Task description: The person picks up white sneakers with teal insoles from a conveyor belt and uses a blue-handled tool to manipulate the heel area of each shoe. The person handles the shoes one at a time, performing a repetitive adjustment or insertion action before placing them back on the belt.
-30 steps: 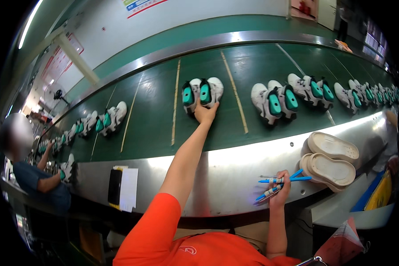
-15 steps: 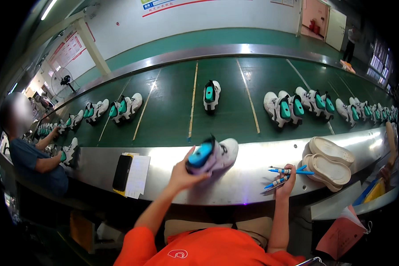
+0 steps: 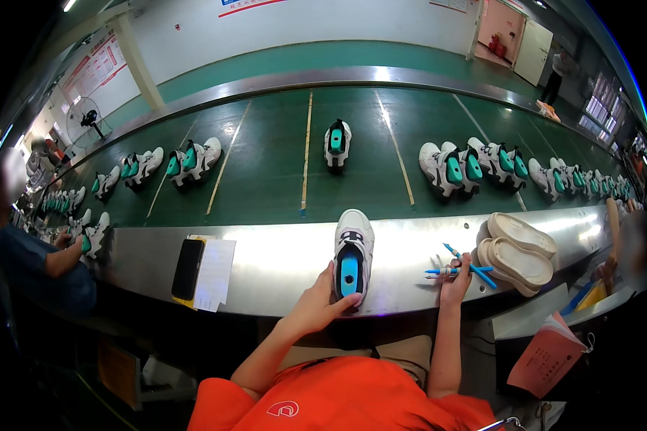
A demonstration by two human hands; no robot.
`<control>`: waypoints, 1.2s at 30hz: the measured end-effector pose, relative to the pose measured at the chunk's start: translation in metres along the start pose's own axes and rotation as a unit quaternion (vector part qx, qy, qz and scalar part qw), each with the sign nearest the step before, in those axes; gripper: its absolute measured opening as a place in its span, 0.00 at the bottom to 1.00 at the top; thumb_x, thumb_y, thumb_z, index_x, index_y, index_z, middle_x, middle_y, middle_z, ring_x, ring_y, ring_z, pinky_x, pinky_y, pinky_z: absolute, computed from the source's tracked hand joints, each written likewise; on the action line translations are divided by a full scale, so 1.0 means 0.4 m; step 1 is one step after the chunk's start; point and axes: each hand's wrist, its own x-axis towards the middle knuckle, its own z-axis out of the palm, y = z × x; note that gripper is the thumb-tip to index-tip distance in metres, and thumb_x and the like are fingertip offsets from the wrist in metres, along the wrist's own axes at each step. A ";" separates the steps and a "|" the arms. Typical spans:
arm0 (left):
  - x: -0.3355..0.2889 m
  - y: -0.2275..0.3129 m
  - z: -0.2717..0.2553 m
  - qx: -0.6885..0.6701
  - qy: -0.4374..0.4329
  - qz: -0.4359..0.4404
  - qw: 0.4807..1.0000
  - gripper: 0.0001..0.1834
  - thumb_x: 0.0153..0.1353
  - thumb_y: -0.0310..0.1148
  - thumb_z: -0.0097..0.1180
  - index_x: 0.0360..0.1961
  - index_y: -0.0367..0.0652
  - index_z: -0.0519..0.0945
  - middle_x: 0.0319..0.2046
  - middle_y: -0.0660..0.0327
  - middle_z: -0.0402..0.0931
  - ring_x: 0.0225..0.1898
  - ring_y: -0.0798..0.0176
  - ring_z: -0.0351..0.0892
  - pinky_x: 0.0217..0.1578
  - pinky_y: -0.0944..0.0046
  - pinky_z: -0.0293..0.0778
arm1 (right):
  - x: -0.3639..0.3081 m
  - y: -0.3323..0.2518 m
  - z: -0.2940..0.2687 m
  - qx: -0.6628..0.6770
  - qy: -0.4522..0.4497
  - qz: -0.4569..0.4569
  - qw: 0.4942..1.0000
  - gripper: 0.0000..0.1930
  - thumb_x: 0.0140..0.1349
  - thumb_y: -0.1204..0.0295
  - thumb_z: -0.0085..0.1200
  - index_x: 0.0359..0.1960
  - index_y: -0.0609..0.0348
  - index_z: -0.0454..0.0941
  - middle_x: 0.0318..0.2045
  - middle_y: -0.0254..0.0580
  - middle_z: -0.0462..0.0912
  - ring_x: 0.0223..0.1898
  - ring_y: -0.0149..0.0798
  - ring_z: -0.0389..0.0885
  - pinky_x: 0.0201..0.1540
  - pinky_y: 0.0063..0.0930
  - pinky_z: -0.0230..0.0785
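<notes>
At the heel, my left hand (image 3: 313, 303) grips a white sneaker (image 3: 357, 233) with dark trim, its toe pointing away from me over the metal ledge. A bright blue shoe last (image 3: 349, 271) with a dark hole fills its opening. My thumb lies across the back of the heel. Over the ledge to the right, my right hand (image 3: 453, 289) is closed around several blue pens (image 3: 484, 277) that point different ways between its fingers. Just right of them sit cream shoe soles (image 3: 519, 260), partly stacked.
The metal ledge (image 3: 273, 269) borders a green conveyor belt (image 3: 266, 179) carrying more sneakers (image 3: 337, 146). A phone (image 3: 188, 269) and a paper sheet (image 3: 215, 274) lie left. A pink booklet (image 3: 548, 355) hangs lower right. One co-worker (image 3: 39, 266) handles shoes at left; another person sits far right.
The sneaker has turned from lying slanted to toe-away, and now shows its top. My right hand has shifted the pens to new angles. The co-worker at left has moved back slightly.
</notes>
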 end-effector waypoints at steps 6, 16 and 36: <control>0.054 -0.004 -0.116 -0.082 -0.093 -0.066 0.990 0.39 0.59 0.55 0.44 0.62 0.38 0.54 0.53 0.45 0.65 0.48 0.48 0.73 0.49 0.59 0.66 | -0.044 -0.033 0.023 -0.028 0.022 0.082 0.996 0.07 0.60 0.69 0.52 0.37 0.53 0.69 0.21 0.26 0.67 0.22 0.21 0.65 0.22 0.18 0.60; 0.465 -0.060 -0.102 -0.003 -0.036 -0.049 0.998 0.31 0.45 0.51 0.62 0.41 0.35 0.75 0.36 0.54 0.76 0.38 0.60 0.76 0.42 0.65 0.70 | -0.107 -0.047 0.017 -0.025 0.013 0.161 0.987 0.16 0.58 0.77 0.51 0.48 0.55 0.67 0.35 0.27 0.72 0.33 0.22 0.72 0.32 0.19 0.66; 0.076 0.177 -0.031 -0.106 0.201 0.289 0.930 0.21 0.36 0.24 0.70 0.36 0.35 0.78 0.31 0.54 0.80 0.32 0.62 0.81 0.35 0.67 0.77 | -0.301 -0.105 0.319 0.030 -0.116 -0.438 0.891 0.19 0.44 0.80 0.57 0.26 0.54 0.54 0.20 0.29 0.62 0.21 0.24 0.56 0.20 0.10 0.45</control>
